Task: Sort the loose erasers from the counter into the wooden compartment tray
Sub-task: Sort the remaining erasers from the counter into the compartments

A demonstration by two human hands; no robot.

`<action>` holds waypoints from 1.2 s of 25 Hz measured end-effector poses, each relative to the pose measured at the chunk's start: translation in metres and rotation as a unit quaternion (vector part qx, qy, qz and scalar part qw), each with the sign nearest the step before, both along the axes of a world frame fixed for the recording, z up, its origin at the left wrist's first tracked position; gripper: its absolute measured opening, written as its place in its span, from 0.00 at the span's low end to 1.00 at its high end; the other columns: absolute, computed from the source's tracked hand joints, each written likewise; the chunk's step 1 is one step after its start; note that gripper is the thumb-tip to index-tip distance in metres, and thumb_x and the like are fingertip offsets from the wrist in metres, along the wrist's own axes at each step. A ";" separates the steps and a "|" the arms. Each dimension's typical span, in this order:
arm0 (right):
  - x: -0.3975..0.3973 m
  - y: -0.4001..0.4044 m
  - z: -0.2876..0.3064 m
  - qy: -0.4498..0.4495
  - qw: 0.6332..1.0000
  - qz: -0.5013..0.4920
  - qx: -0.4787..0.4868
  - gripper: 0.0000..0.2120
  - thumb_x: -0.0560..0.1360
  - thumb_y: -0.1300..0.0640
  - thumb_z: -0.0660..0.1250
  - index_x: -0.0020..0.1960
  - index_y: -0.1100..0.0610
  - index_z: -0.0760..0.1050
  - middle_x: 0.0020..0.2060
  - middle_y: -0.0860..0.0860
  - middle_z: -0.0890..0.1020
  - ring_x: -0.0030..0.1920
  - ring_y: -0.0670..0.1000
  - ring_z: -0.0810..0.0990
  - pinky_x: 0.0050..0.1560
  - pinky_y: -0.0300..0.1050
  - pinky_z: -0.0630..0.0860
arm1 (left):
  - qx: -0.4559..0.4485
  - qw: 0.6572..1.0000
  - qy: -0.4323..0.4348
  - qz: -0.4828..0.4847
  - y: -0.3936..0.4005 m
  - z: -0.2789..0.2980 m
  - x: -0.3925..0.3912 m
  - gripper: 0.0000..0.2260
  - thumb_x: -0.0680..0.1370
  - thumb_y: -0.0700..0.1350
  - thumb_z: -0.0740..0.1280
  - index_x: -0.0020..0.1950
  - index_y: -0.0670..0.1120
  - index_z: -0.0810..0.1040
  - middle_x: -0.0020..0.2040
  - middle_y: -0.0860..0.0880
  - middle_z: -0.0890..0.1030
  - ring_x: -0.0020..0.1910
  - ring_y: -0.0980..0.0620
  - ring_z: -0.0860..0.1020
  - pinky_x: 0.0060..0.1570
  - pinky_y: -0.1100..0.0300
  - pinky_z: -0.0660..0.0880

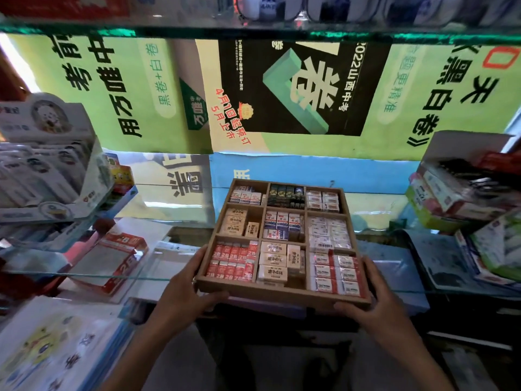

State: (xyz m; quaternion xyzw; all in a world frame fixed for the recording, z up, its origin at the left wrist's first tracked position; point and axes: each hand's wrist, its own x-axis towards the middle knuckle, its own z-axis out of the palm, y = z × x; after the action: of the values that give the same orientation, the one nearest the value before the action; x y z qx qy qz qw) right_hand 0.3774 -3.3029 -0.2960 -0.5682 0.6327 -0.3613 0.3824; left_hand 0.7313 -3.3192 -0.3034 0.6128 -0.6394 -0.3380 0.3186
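I have the wooden compartment tray (282, 293) between both hands, over the near edge of the glass surface (158, 258). My left hand (186, 292) grips the tray's near left corner: the fingers run up along the left wall and the thumb lies across the front rim. My right hand (375, 300) grips the near right corner the same way, fingers along the right wall, thumb on the front rim.

The tray has nine compartments, three by three, and every one holds erasers. Nearest my left hand sit the red 2B erasers (232, 262), packed in two rows. Between my hands, in the near middle compartment, are cream-wrapped erasers (273, 263), some flat and some on edge. Nearest my right hand are white erasers with red labels (335, 273). Farther from my hands, the middle row holds more cream, blue-and-white and clear-wrapped white ones; the far middle compartment holds dark erasers (286, 196).

Left of my left hand a red 2B box (118, 255) lies on the glass. Beyond the tray hang green posters (127, 88).
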 end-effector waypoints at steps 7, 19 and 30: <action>-0.025 -0.032 0.005 0.054 0.997 0.049 -0.026 0.45 0.57 0.44 0.80 0.70 0.39 0.63 0.45 0.19 0.76 0.49 0.23 0.74 0.45 0.19 0.68 | -0.038 0.999 -0.015 0.031 -0.009 -0.008 -0.024 0.43 0.67 0.50 0.79 0.74 0.64 0.58 0.60 0.60 0.78 0.59 0.58 0.77 0.60 0.53 0.76; -0.036 -0.044 -0.012 0.110 0.990 0.057 -0.065 0.46 0.55 0.20 0.67 0.68 0.41 0.70 0.56 0.36 0.80 0.58 0.37 0.77 0.58 0.42 0.75 | -0.068 0.995 -0.067 0.039 -0.019 -0.005 -0.028 0.36 0.66 0.51 0.80 0.69 0.61 0.67 0.55 0.62 0.79 0.53 0.63 0.78 0.55 0.59 0.77; -0.043 -0.046 -0.012 0.150 0.980 0.086 -0.098 0.43 0.59 0.26 0.70 0.69 0.47 0.72 0.58 0.41 0.80 0.58 0.39 0.77 0.56 0.40 0.74 | -0.115 0.989 -0.081 0.055 -0.017 -0.011 -0.031 0.34 0.65 0.58 0.76 0.67 0.47 0.75 0.56 0.50 0.83 0.54 0.52 0.80 0.55 0.48 0.79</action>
State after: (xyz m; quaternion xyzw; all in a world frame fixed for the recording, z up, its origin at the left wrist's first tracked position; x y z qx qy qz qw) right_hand 0.3349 -3.3485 -0.3076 -0.7029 0.5933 -0.2978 0.2556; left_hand 0.7002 -3.3364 -0.3149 0.6318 -0.6630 -0.1936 0.3519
